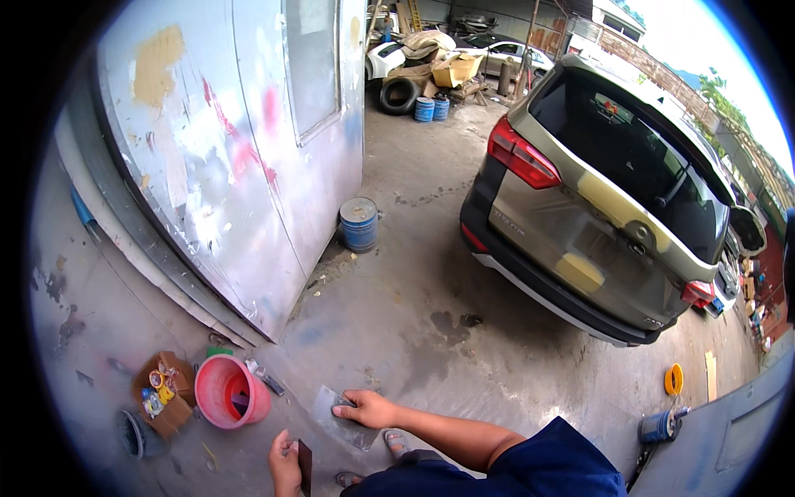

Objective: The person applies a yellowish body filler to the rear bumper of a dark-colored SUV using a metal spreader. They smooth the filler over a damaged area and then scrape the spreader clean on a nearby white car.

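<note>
My right hand [364, 407] reaches down to the concrete floor and grips the edge of a flat grey sheet [338, 424] lying there. My left hand [286, 465] is lower in view, near the bottom edge, closed around a small dark flat piece [305, 465] held upright. A pink bucket [232, 391] stands just left of both hands, with something dark inside it. My sandalled foot [396, 443] shows beside the sheet.
A small cardboard box [163, 391] of tape rolls sits left of the bucket. A paint-smeared grey panel wall [240, 166] rises on the left, with a blue can [358, 224] at its corner. An olive car [613, 207] with filler patches is parked on the right. Yellow tape roll [673, 378] lies by another can [658, 427].
</note>
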Demonstrator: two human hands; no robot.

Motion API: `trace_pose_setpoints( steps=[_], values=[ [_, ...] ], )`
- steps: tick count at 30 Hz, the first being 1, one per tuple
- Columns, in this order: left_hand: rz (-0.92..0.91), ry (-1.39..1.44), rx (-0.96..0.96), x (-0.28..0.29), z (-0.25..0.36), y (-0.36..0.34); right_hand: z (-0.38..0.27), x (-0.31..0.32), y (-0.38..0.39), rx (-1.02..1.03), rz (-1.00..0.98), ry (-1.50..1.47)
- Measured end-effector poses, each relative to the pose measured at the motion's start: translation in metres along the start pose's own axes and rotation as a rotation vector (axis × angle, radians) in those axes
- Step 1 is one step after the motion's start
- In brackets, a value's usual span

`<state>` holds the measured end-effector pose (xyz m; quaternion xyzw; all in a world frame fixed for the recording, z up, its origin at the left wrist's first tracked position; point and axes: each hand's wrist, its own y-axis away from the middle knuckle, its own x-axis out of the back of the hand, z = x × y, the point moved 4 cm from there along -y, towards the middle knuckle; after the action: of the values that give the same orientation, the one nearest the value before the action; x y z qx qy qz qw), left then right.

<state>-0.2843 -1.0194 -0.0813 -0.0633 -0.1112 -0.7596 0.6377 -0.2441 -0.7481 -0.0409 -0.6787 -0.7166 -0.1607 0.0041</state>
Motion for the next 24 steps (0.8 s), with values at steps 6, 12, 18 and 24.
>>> trace_pose_setpoints(
  steps=[6, 12, 18, 24],
  values=[
    [0.058, 0.022, 0.367, 0.066, -0.038, 0.013, -0.028, -0.052, -0.035, 0.003, -0.173, 0.063],
    [0.264, 0.431, 0.502, 0.130, -0.025, 0.018, -0.066, -0.138, -0.081, 0.026, -0.176, -0.032],
    [0.377, 0.770, 0.256, 0.253, -0.017, 0.025, -0.139, -0.271, -0.115, 0.043, -0.403, -0.265],
    [0.517, 0.940, 0.140, 0.345, -0.013, 0.044, -0.195, -0.398, -0.134, 0.251, -0.462, -0.166]
  ],
)
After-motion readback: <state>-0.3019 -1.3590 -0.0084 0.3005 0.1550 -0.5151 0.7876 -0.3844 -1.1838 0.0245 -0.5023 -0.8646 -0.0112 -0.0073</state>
